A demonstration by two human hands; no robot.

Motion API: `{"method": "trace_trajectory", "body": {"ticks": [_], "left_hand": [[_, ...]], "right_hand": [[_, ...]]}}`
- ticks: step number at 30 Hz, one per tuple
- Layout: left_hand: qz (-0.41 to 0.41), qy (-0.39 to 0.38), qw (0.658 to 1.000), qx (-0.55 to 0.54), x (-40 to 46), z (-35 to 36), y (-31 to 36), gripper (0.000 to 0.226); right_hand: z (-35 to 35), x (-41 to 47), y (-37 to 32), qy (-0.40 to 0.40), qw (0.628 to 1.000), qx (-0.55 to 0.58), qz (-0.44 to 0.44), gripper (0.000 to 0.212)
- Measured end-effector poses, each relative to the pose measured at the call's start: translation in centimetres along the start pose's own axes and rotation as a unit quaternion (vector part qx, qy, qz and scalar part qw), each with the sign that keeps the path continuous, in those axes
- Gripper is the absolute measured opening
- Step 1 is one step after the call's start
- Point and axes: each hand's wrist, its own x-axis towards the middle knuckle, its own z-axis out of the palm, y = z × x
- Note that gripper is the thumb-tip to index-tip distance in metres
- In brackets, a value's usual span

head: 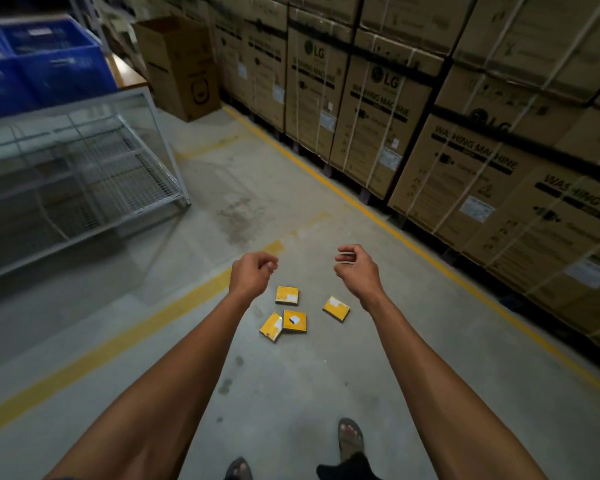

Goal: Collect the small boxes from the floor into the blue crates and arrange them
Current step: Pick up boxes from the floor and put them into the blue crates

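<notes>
Four small flat yellow cardboard boxes with white labels lie on the grey concrete floor [291,393] of a warehouse aisle, between two outstretched bare forearms. One box [287,295] lies farthest, one [336,309] sits apart to the right, and two nearer ones, a tilted box [271,327] and a square box [294,321], touch each other. The person's left hand [252,273] and right hand [355,268] hang above the boxes, each grip loosely curled and holding nothing. Two sandalled feet [350,436] show at the near edge. Blue plastic crates [56,60] stand at the far left, behind a grey wire-mesh metal rack [84,174]. Stacked brown cardboard cartons [465,140] printed "LG WASHING MACHINE" line the right side beyond a yellow painted floor line [378,216].
</notes>
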Motion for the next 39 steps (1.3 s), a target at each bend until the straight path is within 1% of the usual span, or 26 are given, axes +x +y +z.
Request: {"method": "trace_trajectory", "body": {"ticks": [2,7,10,13,15,17,21,24,27,32,38,39], "left_hand": [[-0.008,-0.004,1.0,0.028,0.2,1.4,0.6,0.025],[-0.054,0.074,0.996,0.019,0.8,5.7,2.6,0.012],[-0.051,0.072,0.996,0.033,1.7,8.1,2.5,0.009],[-0.06,0.039,0.994,0.08,2.2,10.6,2.4,0.036],[-0.07,0.029,0.994,0.08,2.2,11.8,2.2,0.046],[-0.081,0.04,0.993,0.071,2.4,12.9,1.7,0.049],[-0.102,0.047,0.989,0.092,3.7,14.9,-0.5,0.045],[-0.099,0.032,0.986,0.13,5.5,16.4,-3.2,0.047],[-0.095,0.017,0.979,0.182,7.9,18.0,-6.7,0.049],[-0.095,0.001,0.972,0.214,12.3,21.2,-13.6,0.054],[-0.081,-0.042,0.961,0.261,17.3,27.4,-26.8,0.06],[-0.081,-0.046,0.96,0.265,17.9,28.5,-29.2,0.061]], "right_hand": [[-1.3,1.4,0.7,-0.01,1.0,0.001,-0.001,0.036],[-4.6,6.1,3.0,-0.061,0.998,-0.017,-0.014,0.036],[-5.7,8.8,4.4,-0.09,0.995,-0.034,-0.03,0.036],[-6.0,11.6,5.9,-0.127,0.989,-0.067,-0.045,0.036],[-5.7,12.9,6.7,-0.148,0.984,-0.08,-0.049,0.036],[-5.1,14.1,7.6,-0.171,0.979,-0.097,-0.057,0.038],[-3.1,16.2,10.2,-0.203,0.965,-0.147,-0.083,0.039],[-0.9,17.9,13.4,-0.222,0.948,-0.194,-0.121,0.039],[1.5,19.5,16.9,-0.246,0.928,-0.24,-0.143,0.042],[6.2,22.8,23.1,-0.268,0.898,-0.297,-0.186,0.051],[14.8,28.1,35.3,-0.3,0.862,-0.349,-0.214,0.061],[16.3,28.9,37.4,-0.298,0.86,-0.354,-0.214,0.062]]}}
